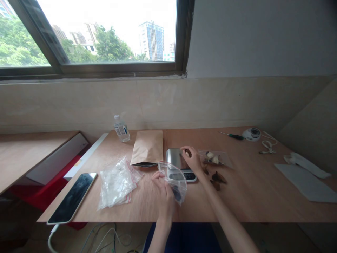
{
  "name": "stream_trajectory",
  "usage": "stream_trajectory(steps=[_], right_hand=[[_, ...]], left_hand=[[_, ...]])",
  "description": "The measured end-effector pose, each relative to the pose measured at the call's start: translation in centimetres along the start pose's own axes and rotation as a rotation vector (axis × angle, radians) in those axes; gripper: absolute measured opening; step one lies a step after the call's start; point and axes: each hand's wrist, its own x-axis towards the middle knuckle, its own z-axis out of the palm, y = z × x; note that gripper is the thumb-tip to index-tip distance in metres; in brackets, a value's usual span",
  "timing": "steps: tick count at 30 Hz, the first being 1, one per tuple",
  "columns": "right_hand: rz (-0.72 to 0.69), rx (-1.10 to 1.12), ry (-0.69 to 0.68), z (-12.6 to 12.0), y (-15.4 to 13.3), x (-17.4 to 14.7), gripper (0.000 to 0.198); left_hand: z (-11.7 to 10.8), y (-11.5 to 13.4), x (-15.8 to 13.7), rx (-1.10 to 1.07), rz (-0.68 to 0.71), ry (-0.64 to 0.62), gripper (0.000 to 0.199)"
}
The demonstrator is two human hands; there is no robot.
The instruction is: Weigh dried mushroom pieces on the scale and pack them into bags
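Observation:
My left hand (164,189) is closed on the edge of a clear plastic zip bag (179,182), which hangs partly over the front of a small digital scale (175,156). Over the right side of the scale's steel plate, my right hand (194,161) pinches a small brownish piece (187,153); its exact kind is unclear. Beside that hand, a flat clear bag (223,158) holds pale and dark dried pieces (212,157). Loose brown dried pieces (218,177) lie on the table near my right forearm.
Left of the scale are a kraft paper pouch (147,146), a stack of clear zip bags (116,182), a water bottle (121,130) and a charging phone (73,198). Farther right lie a screwdriver (235,136), a dome camera (251,134), a cable (268,146) and a white sheet (306,182).

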Motion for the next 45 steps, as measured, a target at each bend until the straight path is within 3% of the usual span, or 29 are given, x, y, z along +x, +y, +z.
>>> stream_trajectory(steps=[3,6,10,12,15,20,26,34,38,41,45], right_hand=[[0.290,0.411,0.021,-1.6,-2.9,0.1,0.029],[0.442,0.705,-0.197,-3.5,-6.9,-0.3,0.033],[0.456,0.532,-0.613,-3.9,-9.9,-1.1,0.030],[0.454,0.338,-0.683,-3.1,-9.8,-1.4,0.030],[0.420,0.163,-0.661,-1.6,-8.7,-1.7,0.028],[0.237,-0.014,-0.661,-1.1,-8.2,-2.4,0.021],[0.125,-0.123,-0.690,-1.5,-9.8,-2.7,0.021],[0.007,-0.091,-0.779,-0.4,-10.5,-3.6,0.031],[0.045,-0.072,-0.649,-1.2,-10.8,-3.6,0.027],[0.059,0.013,-0.530,-1.5,-11.0,-3.1,0.032],[0.014,0.160,-0.543,-1.2,-11.3,-2.9,0.032]], left_hand=[[0.6,0.5,0.7,0.049,0.053,-0.028,0.010],[1.1,0.7,1.2,0.097,0.098,-0.064,0.008],[1.5,0.3,0.8,0.070,0.116,-0.091,0.008],[1.7,0.0,0.1,0.034,0.096,-0.079,0.009],[1.9,-0.3,-0.8,-0.033,0.030,-0.007,0.008],[1.9,-0.2,-1.2,-0.065,-0.098,0.097,0.009],[1.8,0.0,-1.2,-0.076,-0.058,0.066,0.013],[1.8,0.6,-1.5,-0.107,0.095,0.013,0.007],[1.8,0.3,-1.4,-0.214,0.086,0.087,0.008],[1.9,0.3,-1.5,-0.271,0.080,0.075,0.007],[1.9,0.9,-2.0,-0.340,0.043,0.077,0.008]])
